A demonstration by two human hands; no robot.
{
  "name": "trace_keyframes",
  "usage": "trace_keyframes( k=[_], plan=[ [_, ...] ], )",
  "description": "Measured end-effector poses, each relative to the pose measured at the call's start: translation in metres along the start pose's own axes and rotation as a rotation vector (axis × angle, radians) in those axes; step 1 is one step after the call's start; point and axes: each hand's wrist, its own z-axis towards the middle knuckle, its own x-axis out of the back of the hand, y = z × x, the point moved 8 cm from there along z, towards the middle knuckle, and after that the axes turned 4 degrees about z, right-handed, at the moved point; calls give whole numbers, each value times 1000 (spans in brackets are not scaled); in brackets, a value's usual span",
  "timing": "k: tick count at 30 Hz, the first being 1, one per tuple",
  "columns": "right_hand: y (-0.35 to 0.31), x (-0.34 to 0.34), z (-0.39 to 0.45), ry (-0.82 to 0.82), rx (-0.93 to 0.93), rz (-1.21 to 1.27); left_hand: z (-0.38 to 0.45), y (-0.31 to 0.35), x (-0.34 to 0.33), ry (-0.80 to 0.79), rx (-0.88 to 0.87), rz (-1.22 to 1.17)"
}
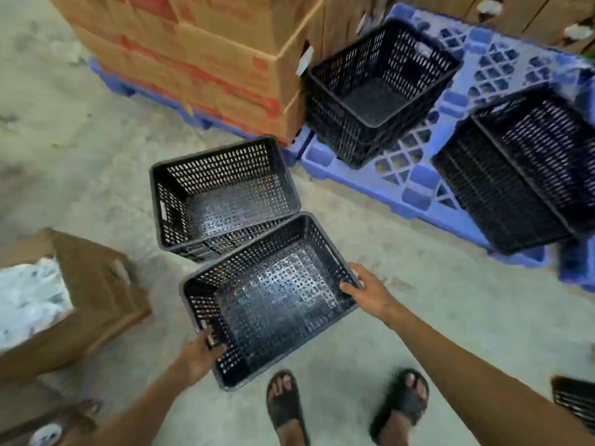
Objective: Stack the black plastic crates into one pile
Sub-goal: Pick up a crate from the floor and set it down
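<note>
I hold a black perforated crate (273, 300) in front of my feet. My left hand (199, 352) grips its near left end and my right hand (367, 291) grips its right end. Just beyond it a second black crate (222, 194) stands on the concrete floor, and the held crate's far rim overlaps its near edge. On the blue pallet (418, 175) sit a third crate (376, 91), which looks like a short pile, and a taller pile of nested crates (521, 169) at the right.
Stacked cardboard boxes (206, 59) rise behind the floor crate on another blue pallet. An open cardboard box (74, 294) with white contents stands at the left. Part of another black crate (576, 400) shows at the lower right edge. My sandalled feet (347, 410) are below.
</note>
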Motion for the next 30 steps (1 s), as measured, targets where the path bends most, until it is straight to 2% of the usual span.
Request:
trace_keyframes(
  k=[1,4,6,8,10,13,16,18,21,24,30],
  plan=[
    [16,-7,22,-1,7,-23,25,-14,-4,43,39,-64],
    [82,-31,95,-50,-76,-211,107,-53,-14,176,73,175],
    [119,-43,131,-40,-121,-287,142,-78,-16,265,129,213],
    [147,-53,160,-2,-128,-387,170,-104,-25,334,214,259],
    [164,-54,180,109,-88,-502,185,-122,-33,420,266,364],
    [170,-43,191,329,5,-363,185,-132,-38,556,207,381],
    [184,-31,196,388,-105,-163,186,-130,-27,652,236,253],
    [192,-18,191,372,-163,-44,183,-115,-25,657,223,224],
    [214,29,171,475,-240,99,177,-66,-43,612,59,233],
    [245,93,138,618,-285,178,178,-7,-88,444,-103,235],
    [316,209,80,781,-399,326,173,100,-212,194,-307,201]
  ],
)
